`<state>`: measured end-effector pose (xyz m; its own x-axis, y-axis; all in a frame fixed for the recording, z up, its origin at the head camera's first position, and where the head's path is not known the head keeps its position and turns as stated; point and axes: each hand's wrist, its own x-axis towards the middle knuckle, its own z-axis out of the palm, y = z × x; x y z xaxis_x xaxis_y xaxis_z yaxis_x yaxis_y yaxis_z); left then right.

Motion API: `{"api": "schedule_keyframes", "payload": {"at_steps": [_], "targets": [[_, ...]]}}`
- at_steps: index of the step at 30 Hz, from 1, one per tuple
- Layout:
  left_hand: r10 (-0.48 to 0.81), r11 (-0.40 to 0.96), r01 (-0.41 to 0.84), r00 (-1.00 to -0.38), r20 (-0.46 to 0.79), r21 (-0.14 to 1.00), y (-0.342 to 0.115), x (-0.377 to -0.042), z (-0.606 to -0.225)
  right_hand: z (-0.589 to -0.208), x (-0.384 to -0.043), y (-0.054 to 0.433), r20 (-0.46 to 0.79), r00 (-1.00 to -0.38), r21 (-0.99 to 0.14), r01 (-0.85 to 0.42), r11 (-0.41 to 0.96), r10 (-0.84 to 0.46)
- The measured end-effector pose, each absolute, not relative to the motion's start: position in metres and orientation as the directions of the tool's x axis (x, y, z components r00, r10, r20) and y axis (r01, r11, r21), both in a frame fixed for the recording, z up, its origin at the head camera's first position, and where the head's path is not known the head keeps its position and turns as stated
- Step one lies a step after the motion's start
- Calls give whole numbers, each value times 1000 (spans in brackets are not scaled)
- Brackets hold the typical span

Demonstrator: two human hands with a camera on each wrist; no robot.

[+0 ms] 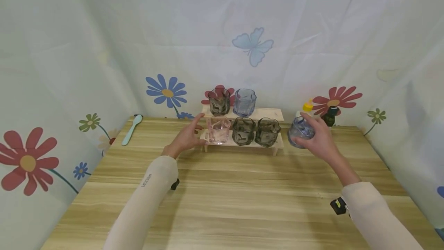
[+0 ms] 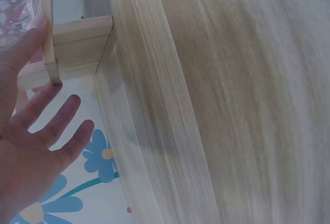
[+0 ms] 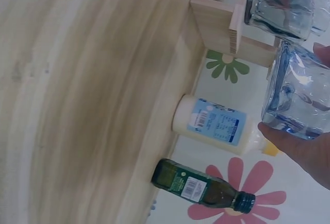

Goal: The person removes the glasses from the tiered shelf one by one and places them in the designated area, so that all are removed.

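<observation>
My right hand (image 1: 320,138) grips a clear blue glass (image 1: 299,130), thumb on one side and fingers on the other, right of the wooden two-tier rack (image 1: 243,146). In the right wrist view, the same blue glass (image 3: 299,92) overlaps the rack's end. My left hand (image 1: 187,138) is at the rack's left end, thumb and index finger touching it, the other fingers extended. Beside that thumb stands a pink glass (image 1: 218,130), followed by two grey glasses (image 1: 243,131) on the lower tier. Above are a grey glass (image 1: 219,101) and a blue one (image 1: 244,102).
Behind my right hand stand a white bottle with a yellow cap (image 1: 307,106) and a dark green bottle (image 1: 330,116). A mint-green spoon (image 1: 132,130) lies at the table's back left. A flower-printed curtain (image 1: 208,30) hangs right behind the wooden table (image 1: 243,203).
</observation>
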<state>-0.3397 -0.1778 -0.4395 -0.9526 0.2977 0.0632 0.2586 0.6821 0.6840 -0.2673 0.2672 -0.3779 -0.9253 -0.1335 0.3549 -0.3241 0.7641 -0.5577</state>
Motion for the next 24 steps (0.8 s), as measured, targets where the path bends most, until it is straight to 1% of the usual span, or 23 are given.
{"api": "schedule_keyframes", "payload": {"at_steps": [15,24], "targets": [[292,690,248,-955,51,680,-177,-337,-436,-406,-265,284,224,-965,-559,-240,794,-134],[294,683,245,-954,48,688,-177,-337,-435,-420,-264,290,190,-971,-578,-231,783,-146]]}}
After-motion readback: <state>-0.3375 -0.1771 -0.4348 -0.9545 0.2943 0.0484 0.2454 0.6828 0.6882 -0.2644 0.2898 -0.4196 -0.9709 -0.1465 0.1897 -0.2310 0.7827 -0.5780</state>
